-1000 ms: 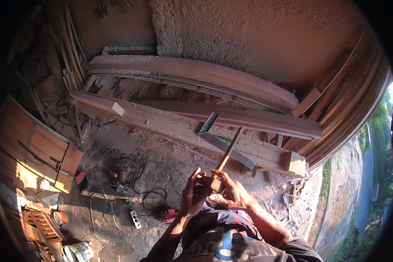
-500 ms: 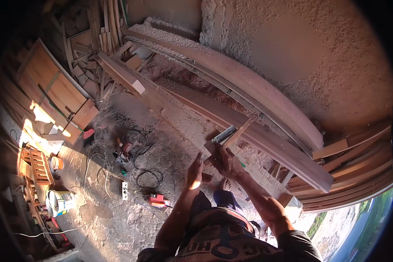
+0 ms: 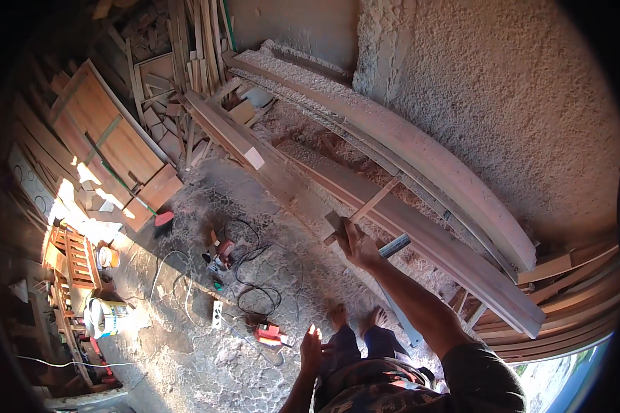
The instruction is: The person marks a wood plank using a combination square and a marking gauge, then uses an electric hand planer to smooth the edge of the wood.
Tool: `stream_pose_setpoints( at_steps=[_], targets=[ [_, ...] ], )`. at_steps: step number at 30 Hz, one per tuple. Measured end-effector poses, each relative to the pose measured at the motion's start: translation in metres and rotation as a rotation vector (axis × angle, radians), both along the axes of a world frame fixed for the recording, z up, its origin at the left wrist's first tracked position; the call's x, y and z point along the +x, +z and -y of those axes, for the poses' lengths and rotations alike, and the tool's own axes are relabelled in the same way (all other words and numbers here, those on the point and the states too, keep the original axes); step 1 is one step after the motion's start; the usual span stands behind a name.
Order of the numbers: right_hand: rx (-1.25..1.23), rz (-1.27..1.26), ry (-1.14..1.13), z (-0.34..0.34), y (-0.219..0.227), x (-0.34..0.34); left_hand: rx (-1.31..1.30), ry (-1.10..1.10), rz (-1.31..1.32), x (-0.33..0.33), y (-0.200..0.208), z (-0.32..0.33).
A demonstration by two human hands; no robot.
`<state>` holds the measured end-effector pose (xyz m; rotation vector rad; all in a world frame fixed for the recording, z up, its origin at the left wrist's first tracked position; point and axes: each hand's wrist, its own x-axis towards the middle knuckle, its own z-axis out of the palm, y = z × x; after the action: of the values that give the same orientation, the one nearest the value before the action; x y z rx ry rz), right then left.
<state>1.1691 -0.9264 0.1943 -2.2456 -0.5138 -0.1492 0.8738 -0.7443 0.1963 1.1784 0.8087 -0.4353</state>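
My right hand (image 3: pixel 359 248) is closed round a small dark wooden block (image 3: pixel 335 221) above the long plank on the right. A flat grey blade (image 3: pixel 401 313) runs down beneath my right forearm; my arm hides whether it joins the block. Beside the wrist a short metal piece (image 3: pixel 395 246) shows. Just beyond the fingers, a thin wooden strip (image 3: pixel 375 198) lies across the beam. My left hand (image 3: pixel 312 354) is low by my waist, apart from the block, with its fingers stretched out and nothing visible in it.
Long wooden beams (image 3: pixel 455 265) slant along the rough wall. On the floor are a power tool (image 3: pixel 220 253) with coiled black cable, a red tool (image 3: pixel 270 334) and a white power strip (image 3: pixel 217 314). A white bucket (image 3: pixel 107 318) stands left, below leaning panels (image 3: pixel 96 141).
My left hand has come off the wooden block and dropped toward my waist. My right hand keeps hold of it. The view has shifted, and the grey blade now shows below my right forearm.
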Motion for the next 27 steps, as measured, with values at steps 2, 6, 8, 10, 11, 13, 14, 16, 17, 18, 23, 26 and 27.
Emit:
stream_pose_setpoints(
  at_steps=[2, 6, 8, 10, 11, 13, 14, 16, 17, 18, 23, 26, 27],
  targets=[
    [-0.148, -0.159, 0.016, 0.001, -0.001, 0.002, -0.005, 0.001, 0.020, 0.004, -0.007, -0.012],
    [0.019, 0.005, -0.041, -0.013, 0.011, 0.007, 0.033, 0.016, 0.156, 0.019, -0.009, -0.020],
    [-0.181, -0.066, -0.039, -0.008, 0.000, 0.003, 0.031, 0.004, 0.170, 0.023, -0.008, -0.019],
    [-0.151, -0.099, -0.077, -0.003, -0.012, 0.004, 0.027, -0.020, 0.159, 0.026, 0.004, -0.019],
    [-0.117, -0.111, -0.071, -0.018, 0.000, 0.008, 0.055, -0.018, 0.205, 0.029, -0.002, -0.028],
    [-0.040, -0.076, -0.060, -0.026, 0.009, -0.002, 0.094, -0.041, 0.167, 0.021, 0.003, -0.031],
    [-0.029, -0.043, -0.057, -0.022, 0.003, -0.004, 0.069, -0.029, 0.121, 0.023, 0.015, -0.028],
    [-0.035, -0.051, -0.122, -0.003, -0.026, -0.005, 0.053, -0.051, 0.138, 0.028, 0.009, -0.023],
    [-0.019, -0.051, -0.111, -0.009, -0.024, -0.002, 0.060, -0.044, 0.151, 0.031, 0.005, -0.026],
    [-0.004, -0.051, -0.102, -0.017, -0.022, -0.001, 0.061, -0.037, 0.186, 0.031, 0.001, -0.030],
    [-0.025, -0.114, -0.063, -0.015, -0.012, 0.018, 0.073, -0.045, 0.181, 0.043, 0.014, -0.032],
    [-0.065, -0.128, -0.139, -0.029, 0.001, 0.015, 0.075, 0.001, 0.151, 0.037, 0.019, -0.032],
    [-0.016, -0.074, -0.134, -0.036, 0.012, 0.017, 0.076, 0.003, 0.145, 0.028, 0.018, -0.037]
  ],
)
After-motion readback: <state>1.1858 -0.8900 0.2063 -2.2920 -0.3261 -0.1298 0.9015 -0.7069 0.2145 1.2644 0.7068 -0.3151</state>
